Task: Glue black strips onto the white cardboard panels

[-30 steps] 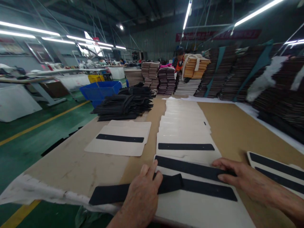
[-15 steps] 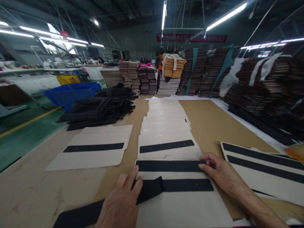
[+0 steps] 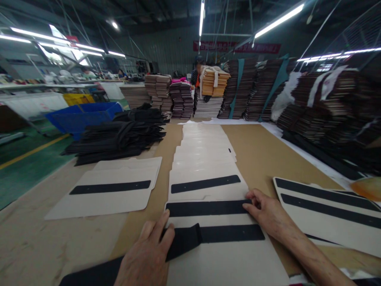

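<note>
A pale panel (image 3: 229,260) lies in front of me with two black strips across it. The upper black strip (image 3: 208,207) runs along its top edge. My right hand (image 3: 258,204) pinches this strip's right end between thumb and fingers. At its left end rests the index finger of my left hand (image 3: 149,246). Beneath that hand a loose black strip (image 3: 184,241) passes, running off to the lower left; its end lies over the lower black strip (image 3: 232,233). The left palm and fingers hide part of the loose strip.
Overlapping pale panels (image 3: 205,155) stretch away up the table. Another panel with one black strip (image 3: 110,186) lies left, and panels with two strips (image 3: 330,214) lie right. A black pile (image 3: 116,137), a blue bin (image 3: 86,115) and stacked dark bundles (image 3: 256,89) stand farther back.
The whole view has shifted slightly to the left. Both hands keep nearly the same places on the upper strip, and the strips lie almost as before.
</note>
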